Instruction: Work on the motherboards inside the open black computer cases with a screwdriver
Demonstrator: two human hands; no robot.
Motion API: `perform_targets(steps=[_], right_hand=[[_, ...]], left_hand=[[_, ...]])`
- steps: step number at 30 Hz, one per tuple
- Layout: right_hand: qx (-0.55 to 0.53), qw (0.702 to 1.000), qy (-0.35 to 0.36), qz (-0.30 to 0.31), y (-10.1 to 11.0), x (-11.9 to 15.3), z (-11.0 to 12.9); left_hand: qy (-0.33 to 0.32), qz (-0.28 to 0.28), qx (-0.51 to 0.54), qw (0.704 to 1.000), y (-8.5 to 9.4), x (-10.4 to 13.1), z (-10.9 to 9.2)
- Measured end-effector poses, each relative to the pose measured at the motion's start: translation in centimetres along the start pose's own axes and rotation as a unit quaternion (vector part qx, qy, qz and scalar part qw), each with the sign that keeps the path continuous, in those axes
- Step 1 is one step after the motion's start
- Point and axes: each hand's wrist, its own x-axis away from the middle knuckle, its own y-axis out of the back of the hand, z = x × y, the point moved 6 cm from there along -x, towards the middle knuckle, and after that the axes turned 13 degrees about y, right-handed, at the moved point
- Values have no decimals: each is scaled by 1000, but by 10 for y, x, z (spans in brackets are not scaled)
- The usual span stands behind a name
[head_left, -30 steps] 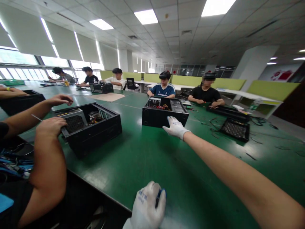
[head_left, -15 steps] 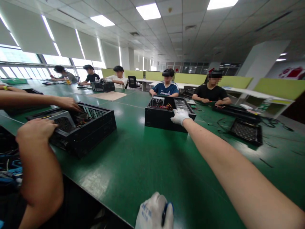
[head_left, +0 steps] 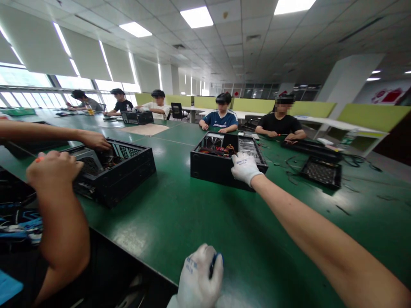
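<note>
My right hand [head_left: 246,168], in a white glove, reaches far out over the table and grips the near wall of an open black computer case [head_left: 218,171]. The case lies on its side with its fan and red and yellow wires showing. Low in the middle, near the table's front edge, my gloved left hand [head_left: 199,273] is closed around a small blue-and-black object [head_left: 212,264], perhaps a tool handle. Most of that object is hidden by the fingers.
A co-worker on the left has both hands at another open computer case [head_left: 122,179]. Several people sit across the green table [head_left: 167,218]. To the right lie a black panel [head_left: 322,172], loose cables and scraps. A brown sheet [head_left: 146,129] lies farther back.
The computer case under my right hand has come nearer to me and turned slightly. My left hand still holds the blue-and-black object. The co-worker's near hand has lifted a little off the other case.
</note>
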Motion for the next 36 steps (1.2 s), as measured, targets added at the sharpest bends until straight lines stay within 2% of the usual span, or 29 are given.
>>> perform_targets(steps=[5, 11, 16, 19, 22, 27, 30, 32, 36], right_hand=[[3, 1000, 21, -12, 21, 59, 15], [10, 998, 62, -21, 51, 142, 40], [40, 993, 98, -47, 73, 206, 55], [33, 990, 120, -71, 85, 242, 59], [12, 986, 141, -84, 95, 273, 62], [-20, 979, 169, -115, 111, 314, 65], [-56, 975, 175, -123, 118, 329, 68], [-76, 973, 182, -122, 121, 337, 71], [-103, 967, 190, -137, 124, 350, 76]], left_hand=[[-5, 12, -4, 1000, 1, 0, -2], [-26, -8, 9, 1000, 2, 3, 0], [-31, 17, 5, 999, -2, 4, 3], [-34, 33, 8, 999, 4, 5, -3], [-45, 59, 8, 997, 24, 7, -26], [-125, 124, 10, 984, 79, 4, -96], [-153, 100, -15, 983, 106, -12, -126], [-157, 82, -50, 983, 111, -27, -133], [-149, 89, -135, 976, 101, -52, -131]])
